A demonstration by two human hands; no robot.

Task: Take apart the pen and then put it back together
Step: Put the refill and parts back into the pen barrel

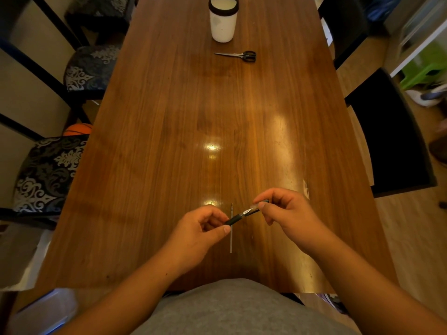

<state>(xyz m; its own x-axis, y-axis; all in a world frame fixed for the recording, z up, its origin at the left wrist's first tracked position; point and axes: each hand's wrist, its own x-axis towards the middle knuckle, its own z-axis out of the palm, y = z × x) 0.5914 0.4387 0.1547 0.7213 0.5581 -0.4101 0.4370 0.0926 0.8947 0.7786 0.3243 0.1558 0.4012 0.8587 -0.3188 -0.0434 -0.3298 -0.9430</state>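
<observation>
Left hand: raised just above the tabletop, fingers curled, thumb and forefinger pinched on the dark grip end of the pen barrel.

Right hand: raised opposite, thumb and fingertips closed on the clear upper end of the same barrel.

Pen barrel: held between both hands, slanting up from lower left to upper right, clear of the wood. Dark rubber grip section at the left, translucent section at the right. Whether the two sections are fully joined cannot be told.

Refill: thin pale tube with a fine tip, lying flat on the tabletop beneath the hands, tip pointing away from the person, partly crossed by the barrel and the left thumb.

Tabletop: long, brown, glossy wood with lamp glare at centre.

Scissors: black-handled, closed, lying far up the tabletop, blades pointing left.

Cup: white, cylindrical, dark rim, upright beyond the scissors at the far end.

Chairs: patterned dark seats along the left side.

Basketball: orange, on the floor between the chairs.
</observation>
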